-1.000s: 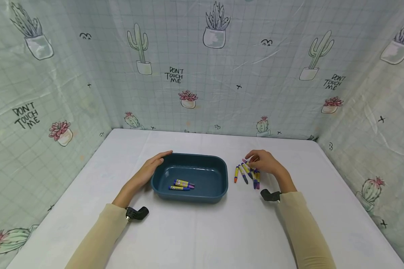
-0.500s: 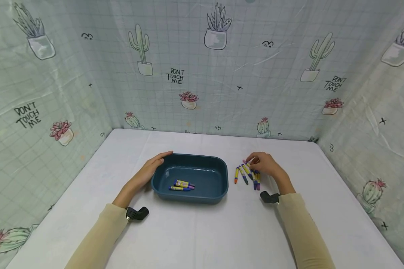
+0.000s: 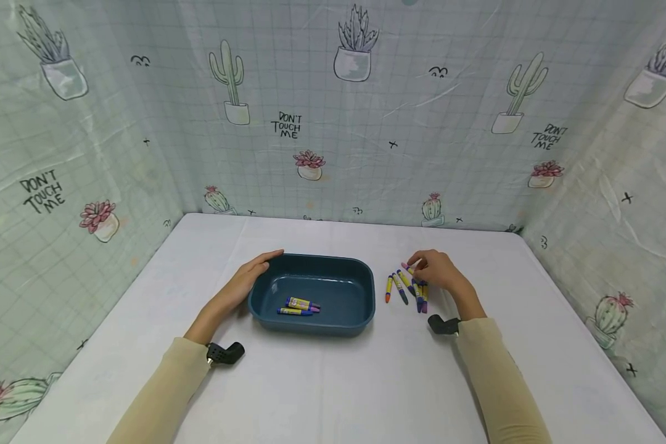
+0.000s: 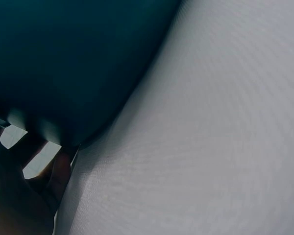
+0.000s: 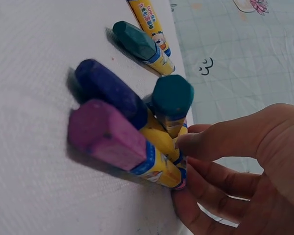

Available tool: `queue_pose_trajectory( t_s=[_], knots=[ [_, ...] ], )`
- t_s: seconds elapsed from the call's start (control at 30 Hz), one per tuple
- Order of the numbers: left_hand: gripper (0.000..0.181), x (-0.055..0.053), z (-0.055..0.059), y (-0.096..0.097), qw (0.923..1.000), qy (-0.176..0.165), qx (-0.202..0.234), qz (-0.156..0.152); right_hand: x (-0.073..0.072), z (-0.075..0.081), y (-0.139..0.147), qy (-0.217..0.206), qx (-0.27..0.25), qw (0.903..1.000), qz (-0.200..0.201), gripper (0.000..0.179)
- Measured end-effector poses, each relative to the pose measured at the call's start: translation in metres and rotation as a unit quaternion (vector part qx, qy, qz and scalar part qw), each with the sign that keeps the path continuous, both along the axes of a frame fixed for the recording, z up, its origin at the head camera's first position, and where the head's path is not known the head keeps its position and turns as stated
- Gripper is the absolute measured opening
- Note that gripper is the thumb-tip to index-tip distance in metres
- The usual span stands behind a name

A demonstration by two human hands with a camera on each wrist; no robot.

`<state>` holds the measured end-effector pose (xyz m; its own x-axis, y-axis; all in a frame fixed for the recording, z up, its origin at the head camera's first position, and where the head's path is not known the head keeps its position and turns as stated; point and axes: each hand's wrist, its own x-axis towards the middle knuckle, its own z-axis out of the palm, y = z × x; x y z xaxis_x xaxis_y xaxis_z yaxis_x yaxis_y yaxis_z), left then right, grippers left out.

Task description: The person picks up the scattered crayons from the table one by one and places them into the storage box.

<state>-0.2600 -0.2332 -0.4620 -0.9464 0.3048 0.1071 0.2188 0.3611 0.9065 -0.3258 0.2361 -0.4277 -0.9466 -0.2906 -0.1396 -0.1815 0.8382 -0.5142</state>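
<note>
My left hand point(image 3: 240, 285) rests along the left side of a dark teal plastic bin point(image 3: 344, 291), fingers stretched to its back corner. In the left wrist view, the fingers touch the bin's outer wall. Several crayons point(image 3: 302, 303) in yellow wrappers lie inside it. To the bin's right, my right hand point(image 3: 437, 270) is over a loose pile of crayons. The right wrist view shows its thumb and fingers pinching the wrapped end of a tilted teal crayon point(image 5: 173, 97). Right beside that are a purple crayon point(image 5: 108, 134) and a dark blue crayon point(image 5: 110, 90). Fingertips are partly hidden.
An orange-tipped crayon point(image 3: 388, 288) lies nearest the bin, with a dark green crayon point(image 5: 134, 40) farther right along the pile. White cloth covers the table point(image 3: 322, 388). A cactus-print curtain point(image 3: 333, 148) stands behind and at both sides.
My right hand shifts only slightly over the crayon pile. The left hand, the bin and the crayons inside it stay where they were.
</note>
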Motion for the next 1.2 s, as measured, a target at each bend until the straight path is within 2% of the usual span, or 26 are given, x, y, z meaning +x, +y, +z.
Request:
queue_pose_trajectory(
  t_s=[0.37, 0.97, 1.2],
  knots=[
    [0.047, 0.0004, 0.0015, 0.0003, 0.9999, -0.012, 0.005, 0.003, -0.0019, 0.0020, -0.0002, -0.013, 0.024, 0.9996, -0.011, 0.031],
    [0.048, -0.0011, 0.0014, 0.0008, 0.9999, -0.012, -0.001, 0.004, -0.0001, 0.0049, 0.0011, -0.020, 0.026, 0.9995, -0.003, 0.039],
    [0.047, -0.0008, 0.0028, 0.0010, 0.9999, -0.016, 0.001, 0.004, 0.0003, 0.0074, 0.0006, -0.025, 0.023, 0.9993, -0.018, 0.038]
  ],
)
